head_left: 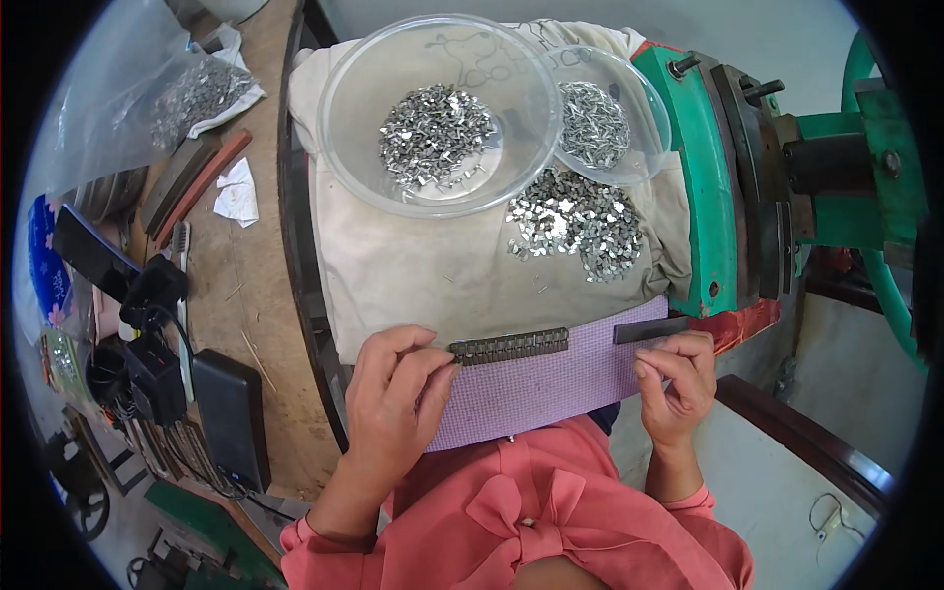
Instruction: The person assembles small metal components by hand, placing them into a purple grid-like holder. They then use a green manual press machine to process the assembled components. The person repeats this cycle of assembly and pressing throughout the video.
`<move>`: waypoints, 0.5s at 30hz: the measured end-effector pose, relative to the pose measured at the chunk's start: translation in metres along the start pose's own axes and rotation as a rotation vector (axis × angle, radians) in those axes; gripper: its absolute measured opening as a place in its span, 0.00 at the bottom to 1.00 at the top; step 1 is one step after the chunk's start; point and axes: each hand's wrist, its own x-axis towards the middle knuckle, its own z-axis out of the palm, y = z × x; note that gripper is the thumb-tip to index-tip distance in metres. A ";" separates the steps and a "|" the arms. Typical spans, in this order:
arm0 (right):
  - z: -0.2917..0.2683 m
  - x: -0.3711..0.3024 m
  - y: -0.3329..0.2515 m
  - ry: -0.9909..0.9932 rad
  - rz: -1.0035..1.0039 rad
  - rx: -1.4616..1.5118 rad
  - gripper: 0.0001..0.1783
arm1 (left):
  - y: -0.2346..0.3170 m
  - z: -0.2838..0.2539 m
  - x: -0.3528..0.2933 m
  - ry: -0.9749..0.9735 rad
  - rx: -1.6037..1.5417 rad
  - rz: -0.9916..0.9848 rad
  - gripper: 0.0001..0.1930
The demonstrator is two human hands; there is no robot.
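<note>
A dark metal strip with a row of slots or links lies on a purple woven mat in front of me. My left hand is closed at the strip's left end, thumb and forefinger gripping it. To the right, my right hand is closed in a pinch beside a flat dark bar; whatever sits between those fingertips is too small to make out. A loose pile of small shiny metal pieces lies on the pale cloth beyond the strip.
A large clear bowl and a smaller clear dish, both with small metal parts, stand at the back. Green machinery borders the right. On the left wooden table are a black box-shaped device, reddish bars and a plastic bag.
</note>
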 end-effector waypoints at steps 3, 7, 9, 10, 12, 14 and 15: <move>-0.003 -0.011 0.011 0.038 0.068 -0.043 0.12 | -0.001 0.004 0.002 -0.017 0.059 0.041 0.12; -0.004 -0.017 0.024 0.077 0.113 -0.096 0.12 | 0.000 0.007 0.007 -0.040 0.109 0.078 0.12; -0.004 -0.020 0.030 0.092 0.115 -0.118 0.12 | -0.001 0.008 0.007 -0.049 0.129 0.082 0.12; -0.005 -0.022 0.033 0.097 0.122 -0.121 0.13 | -0.001 0.008 0.007 -0.054 0.138 0.083 0.12; -0.006 -0.023 0.037 0.092 0.134 -0.126 0.14 | 0.001 0.007 0.008 -0.064 0.165 0.088 0.11; -0.008 -0.024 0.039 0.075 0.142 -0.131 0.16 | 0.001 0.007 0.008 -0.070 0.172 0.098 0.12; -0.008 -0.024 0.040 0.056 0.124 -0.150 0.18 | 0.001 0.007 0.008 -0.071 0.165 0.103 0.13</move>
